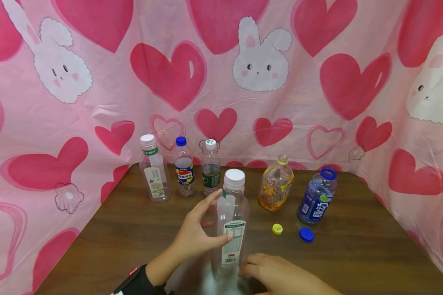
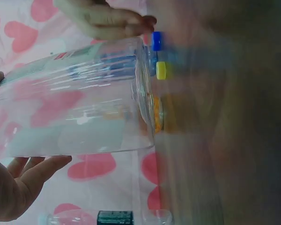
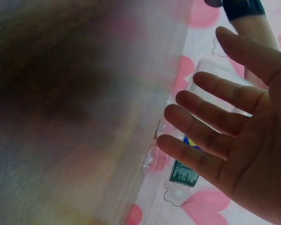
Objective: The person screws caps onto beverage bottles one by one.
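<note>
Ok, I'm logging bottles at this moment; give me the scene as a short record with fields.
left hand: holds large clear bottle
its white cap: on
right hand: outstretched near that bottle's base; contact unclear
capped behind: leafy-label bottle, blue-capped bottle, green-label bottle
uncapped: yellow-necked bottle, blue-necked bottle
loose: yellow cap, blue cap
surface: brown table

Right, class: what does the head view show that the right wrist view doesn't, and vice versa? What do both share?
Only the head view: the white cap on the clear bottle the left hand holds, and the loose yellow cap and blue cap.
Only the right wrist view: the open palm of the right hand.
Both: that hand, the dark-green-labelled bottle and the heart-patterned backdrop.
</note>
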The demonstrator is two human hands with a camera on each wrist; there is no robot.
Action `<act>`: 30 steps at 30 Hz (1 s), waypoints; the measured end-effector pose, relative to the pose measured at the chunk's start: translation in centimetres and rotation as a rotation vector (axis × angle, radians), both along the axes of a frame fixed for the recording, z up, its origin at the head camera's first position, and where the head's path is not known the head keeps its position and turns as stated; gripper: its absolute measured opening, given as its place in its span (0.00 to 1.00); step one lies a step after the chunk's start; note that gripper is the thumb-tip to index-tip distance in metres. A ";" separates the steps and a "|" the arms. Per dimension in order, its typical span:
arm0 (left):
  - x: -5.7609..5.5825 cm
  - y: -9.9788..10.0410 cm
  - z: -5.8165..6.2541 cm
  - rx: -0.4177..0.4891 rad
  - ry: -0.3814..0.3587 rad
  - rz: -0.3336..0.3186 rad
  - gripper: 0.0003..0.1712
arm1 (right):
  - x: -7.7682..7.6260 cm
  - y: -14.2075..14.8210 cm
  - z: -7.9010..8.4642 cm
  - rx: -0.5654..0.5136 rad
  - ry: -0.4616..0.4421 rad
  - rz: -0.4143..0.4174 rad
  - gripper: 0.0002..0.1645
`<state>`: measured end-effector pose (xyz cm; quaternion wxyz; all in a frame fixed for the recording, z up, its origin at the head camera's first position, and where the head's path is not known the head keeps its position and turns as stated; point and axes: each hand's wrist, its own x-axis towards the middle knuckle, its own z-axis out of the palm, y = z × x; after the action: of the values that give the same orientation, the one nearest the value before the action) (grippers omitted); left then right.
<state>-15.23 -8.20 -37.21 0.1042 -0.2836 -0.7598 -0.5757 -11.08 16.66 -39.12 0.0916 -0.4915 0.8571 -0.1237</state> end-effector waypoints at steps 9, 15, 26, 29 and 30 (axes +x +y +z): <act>-6.6 2.4 0.2 -0.119 0.013 0.092 0.53 | 0.0 0.0 -0.2 -0.031 0.033 0.034 0.23; -10.3 4.8 -0.1 -0.227 0.021 0.203 0.52 | -0.1 0.0 -0.1 -0.019 -0.025 0.015 0.23; -14.1 8.3 -1.1 -0.232 0.032 0.386 0.53 | 0.0 -0.1 -0.3 -0.023 -0.008 0.019 0.23; -15.0 8.6 -1.2 -0.232 0.023 0.428 0.53 | 0.0 -0.1 -0.3 -0.028 -0.022 0.012 0.22; -15.2 8.7 -1.2 -0.233 0.018 0.435 0.53 | 0.0 -0.1 -0.3 -0.029 -0.023 0.014 0.22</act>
<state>-30.47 0.52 -38.44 0.1988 -0.1284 -0.8633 -0.4458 -11.08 16.58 -39.37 0.0952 -0.4974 0.8507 -0.1411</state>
